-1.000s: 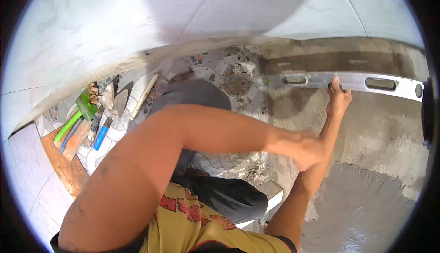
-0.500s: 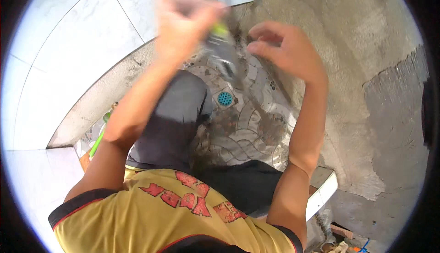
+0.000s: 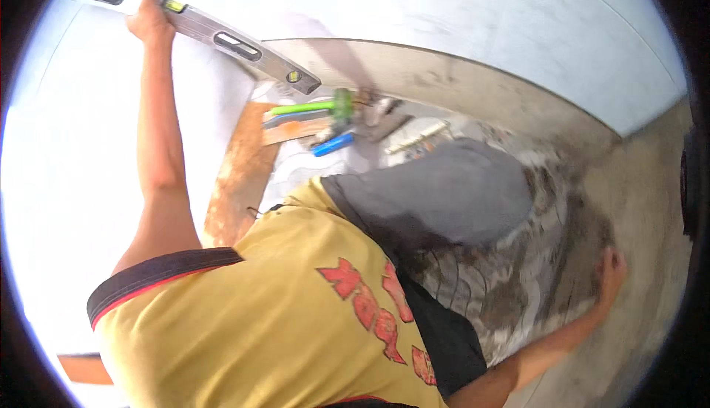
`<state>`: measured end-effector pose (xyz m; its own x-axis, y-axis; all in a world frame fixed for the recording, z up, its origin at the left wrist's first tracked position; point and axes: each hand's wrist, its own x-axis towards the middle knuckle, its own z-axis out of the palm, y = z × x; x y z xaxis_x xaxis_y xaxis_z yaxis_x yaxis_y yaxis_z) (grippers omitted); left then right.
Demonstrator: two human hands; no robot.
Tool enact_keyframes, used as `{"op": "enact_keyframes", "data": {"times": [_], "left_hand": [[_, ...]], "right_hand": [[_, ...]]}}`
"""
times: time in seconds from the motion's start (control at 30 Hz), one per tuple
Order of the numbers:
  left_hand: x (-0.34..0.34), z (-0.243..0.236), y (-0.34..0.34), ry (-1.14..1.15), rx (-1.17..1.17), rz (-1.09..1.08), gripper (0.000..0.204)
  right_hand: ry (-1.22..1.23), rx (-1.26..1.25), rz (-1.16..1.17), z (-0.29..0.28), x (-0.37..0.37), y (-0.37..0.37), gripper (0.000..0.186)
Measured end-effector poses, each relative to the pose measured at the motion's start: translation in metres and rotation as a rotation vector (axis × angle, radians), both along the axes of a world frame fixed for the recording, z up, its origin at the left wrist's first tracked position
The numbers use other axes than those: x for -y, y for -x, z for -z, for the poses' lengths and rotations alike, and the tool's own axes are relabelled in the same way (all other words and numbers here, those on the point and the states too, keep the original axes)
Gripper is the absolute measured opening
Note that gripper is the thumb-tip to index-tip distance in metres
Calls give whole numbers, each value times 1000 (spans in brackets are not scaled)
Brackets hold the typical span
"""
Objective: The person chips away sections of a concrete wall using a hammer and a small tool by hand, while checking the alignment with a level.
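Observation:
My left hand [image 3: 152, 18] is raised at the upper left, gripping a long silver spirit level [image 3: 203, 27] that slants down to the right along the white tiles. My right hand [image 3: 612, 264] is low at the right on the grey concrete surface [image 3: 632, 216], its fingers small and smeared, so their state is unclear. Below the level's lower end lie a green-handled tool [image 3: 307, 109], a blue-handled tool [image 3: 333, 144], several grey trowel-like tools [image 3: 388, 128] and a pale stick [image 3: 418, 136].
An orange-brown board [image 3: 235, 171] lies left of the tools. A white tiled wall [image 3: 481, 9] with an unfinished strip [image 3: 444, 79] along its base runs across the top. My bent grey-clad knee [image 3: 473, 186] rests on the dirty patterned floor [image 3: 518, 297].
The level has passed from my right hand to my left and moved to the upper left. My right hand has dropped to the lower right. The view has turned leftward toward the tools.

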<state>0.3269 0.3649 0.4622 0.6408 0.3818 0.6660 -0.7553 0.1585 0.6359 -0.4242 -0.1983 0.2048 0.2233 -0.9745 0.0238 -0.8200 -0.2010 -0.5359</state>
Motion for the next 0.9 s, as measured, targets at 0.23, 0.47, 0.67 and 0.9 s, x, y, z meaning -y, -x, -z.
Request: {"op": "enact_keyframes", "data": {"times": [0.23, 0.47, 0.67, 0.9], "left_hand": [[-166, 38, -94, -279, -221, -827, 84], [-219, 162, -178, -418, -443, -765, 91], [-245, 246, -258, -834, -852, -810, 96], [-120, 262, -232, -696, -773, -1206, 93]], "right_hand": [[-216, 0, -273, 57, 41, -78, 34], [-387, -74, -345, 84, 24, -79, 30], [-443, -94, -259, 84, -6, -74, 26], [-300, -401, -410, 135, -55, -114, 28]]}}
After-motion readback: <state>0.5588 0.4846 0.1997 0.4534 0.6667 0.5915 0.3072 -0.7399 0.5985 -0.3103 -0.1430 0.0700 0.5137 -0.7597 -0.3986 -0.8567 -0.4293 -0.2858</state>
